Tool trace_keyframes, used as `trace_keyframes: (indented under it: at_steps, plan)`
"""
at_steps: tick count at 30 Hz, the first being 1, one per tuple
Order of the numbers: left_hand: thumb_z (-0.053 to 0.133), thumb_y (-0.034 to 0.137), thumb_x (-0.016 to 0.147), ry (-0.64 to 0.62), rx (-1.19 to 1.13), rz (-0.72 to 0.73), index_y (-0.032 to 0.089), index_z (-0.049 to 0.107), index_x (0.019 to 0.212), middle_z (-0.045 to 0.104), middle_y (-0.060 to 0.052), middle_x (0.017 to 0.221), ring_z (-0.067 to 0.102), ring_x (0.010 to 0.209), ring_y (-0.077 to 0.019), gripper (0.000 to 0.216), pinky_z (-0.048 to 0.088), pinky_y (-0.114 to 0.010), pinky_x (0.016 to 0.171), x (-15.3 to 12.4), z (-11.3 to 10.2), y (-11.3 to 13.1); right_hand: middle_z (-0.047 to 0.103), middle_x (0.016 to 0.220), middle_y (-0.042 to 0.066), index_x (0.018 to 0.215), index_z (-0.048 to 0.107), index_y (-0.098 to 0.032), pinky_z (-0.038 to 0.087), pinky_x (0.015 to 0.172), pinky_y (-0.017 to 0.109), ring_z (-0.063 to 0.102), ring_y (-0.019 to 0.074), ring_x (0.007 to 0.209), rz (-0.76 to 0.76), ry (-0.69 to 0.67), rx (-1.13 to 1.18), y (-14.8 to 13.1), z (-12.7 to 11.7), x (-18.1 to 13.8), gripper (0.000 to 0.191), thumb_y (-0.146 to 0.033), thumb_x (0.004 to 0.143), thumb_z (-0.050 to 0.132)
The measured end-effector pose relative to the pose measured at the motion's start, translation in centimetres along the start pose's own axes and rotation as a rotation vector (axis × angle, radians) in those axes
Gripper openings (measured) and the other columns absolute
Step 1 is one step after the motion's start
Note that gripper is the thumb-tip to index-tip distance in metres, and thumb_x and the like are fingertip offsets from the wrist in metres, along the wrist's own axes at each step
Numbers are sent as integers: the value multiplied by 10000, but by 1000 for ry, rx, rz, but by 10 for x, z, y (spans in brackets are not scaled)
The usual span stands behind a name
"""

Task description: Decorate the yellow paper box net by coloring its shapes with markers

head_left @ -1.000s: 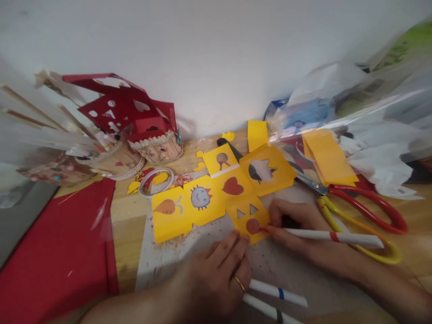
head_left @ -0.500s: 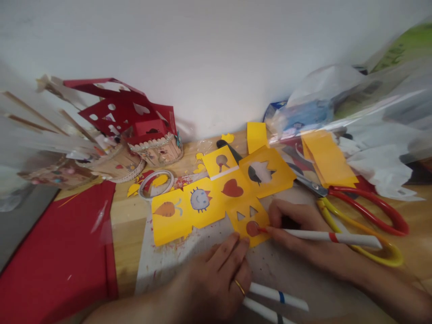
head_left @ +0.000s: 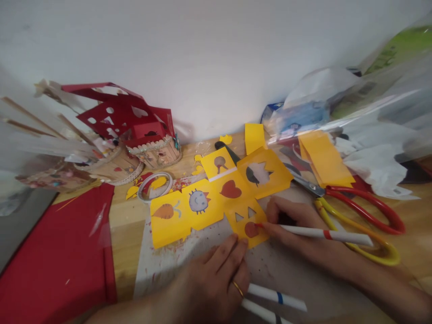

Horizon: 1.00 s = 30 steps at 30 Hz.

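A yellow paper cut-out [head_left: 205,221] made of joined squares lies on a grey-white sheet [head_left: 162,265], with a carrot, a smiling round face, a heart and other shapes on it. My right hand [head_left: 297,229] grips a white marker [head_left: 320,233] with a red band, its red tip at the round reddish shape below two triangles on the nearest square. My left hand [head_left: 219,279], wearing a ring, rests with fingers stretched out on that square's lower left edge. A blue-banded marker [head_left: 276,297] and a black-banded marker [head_left: 259,310] reach out from beside it; their other ends are hidden.
Scissors [head_left: 367,202] with red and yellow handles lie at the right, below folded yellow paper [head_left: 324,157]. A tape roll [head_left: 155,185], red card [head_left: 60,252] and decorated baskets [head_left: 155,153] occupy the left. Plastic bags [head_left: 371,103] crowd the back right.
The red marker's tip has shifted slightly up and left along the edge of the round reddish shape. The view has moved a little; my left hand stays on the paper.
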<state>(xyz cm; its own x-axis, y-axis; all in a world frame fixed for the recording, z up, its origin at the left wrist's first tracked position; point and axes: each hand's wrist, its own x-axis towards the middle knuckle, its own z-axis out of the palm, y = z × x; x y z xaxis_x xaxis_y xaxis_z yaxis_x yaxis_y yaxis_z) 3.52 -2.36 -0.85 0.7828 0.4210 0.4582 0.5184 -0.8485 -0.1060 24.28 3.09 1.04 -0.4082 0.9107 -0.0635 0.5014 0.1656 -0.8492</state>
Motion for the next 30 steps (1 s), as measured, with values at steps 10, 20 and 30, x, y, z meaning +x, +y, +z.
trace_keyframes:
  at_steps: [10, 20, 30]
  plan:
    - [382, 120, 880, -28, 13, 1, 80, 593, 919, 656, -155, 1067, 600, 1036, -243, 218, 501, -288, 755, -3, 0, 1, 435, 573, -35, 599, 370, -216, 324, 468, 244, 405, 123, 539, -3, -29, -4, -1, 0, -1, 259, -299, 788, 525]
    - [340, 92, 883, -6, 4, -6, 83, 597, 874, 681, -137, 1013, 631, 982, -242, 258, 528, -286, 726, 0, -1, 0, 441, 588, -31, 607, 385, -215, 332, 479, 250, 411, 126, 549, 16, -21, 15, -1, 1, 1, 253, -325, 787, 524]
    - [329, 85, 884, -14, 0, 3, 77, 600, 877, 676, -149, 1021, 629, 986, -254, 271, 526, -291, 728, 1, -1, -2, 444, 578, -41, 625, 400, -215, 329, 470, 242, 411, 119, 537, -12, -13, 11, 3, 3, 1, 220, -279, 796, 524]
